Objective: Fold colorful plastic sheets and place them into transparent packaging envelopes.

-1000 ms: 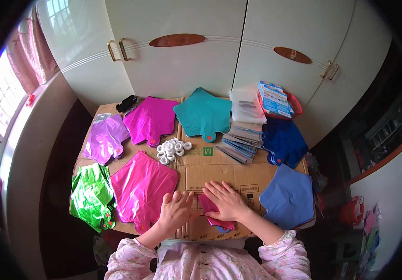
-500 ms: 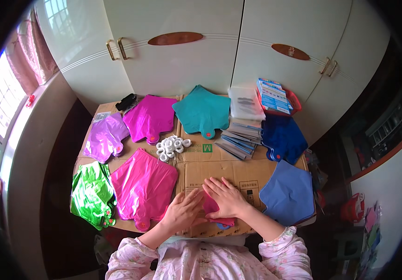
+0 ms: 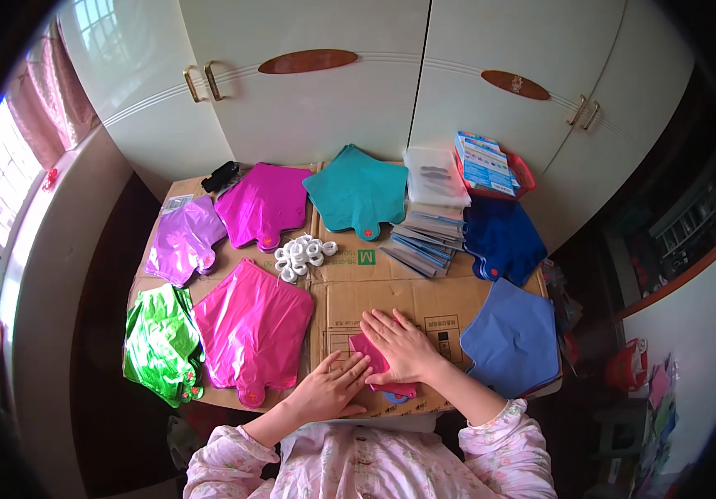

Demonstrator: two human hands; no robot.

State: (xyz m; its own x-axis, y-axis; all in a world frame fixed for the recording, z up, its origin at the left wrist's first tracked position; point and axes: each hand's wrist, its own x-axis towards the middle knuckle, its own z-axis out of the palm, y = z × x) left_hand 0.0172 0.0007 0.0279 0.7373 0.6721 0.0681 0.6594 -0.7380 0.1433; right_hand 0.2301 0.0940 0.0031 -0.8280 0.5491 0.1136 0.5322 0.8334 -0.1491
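Note:
A folded piece of pink foil (image 3: 366, 347), apparently a flat foil balloon, lies on the cardboard near the front edge. My right hand (image 3: 401, 348) is spread flat on top of it, thumb pointing left. My left hand (image 3: 333, 387) rests beside it, fingers stretched and close together, their tips touching the foil's left edge. Beneath the pink foil's near end a bit of blue (image 3: 396, 398) peeks out. Much of the folded piece is hidden by my hands. Left of them lies a stack of pink star-shaped foil balloons (image 3: 254, 328), tabs toward me.
Around the cardboard (image 3: 375, 291) lie foil balloons: green (image 3: 158, 341), lilac (image 3: 182, 241), magenta (image 3: 265, 204), teal (image 3: 358, 191), dark blue (image 3: 503, 237), light blue (image 3: 512, 341). White rings (image 3: 300, 256), flat packets (image 3: 424, 241), clear bags (image 3: 434, 176) and a red basket (image 3: 526, 176) with boxes stand among them.
My left hand has flattened and turned, its fingertips coming against the pink foil. My right hand stays pressed on it. The view has shifted slightly.

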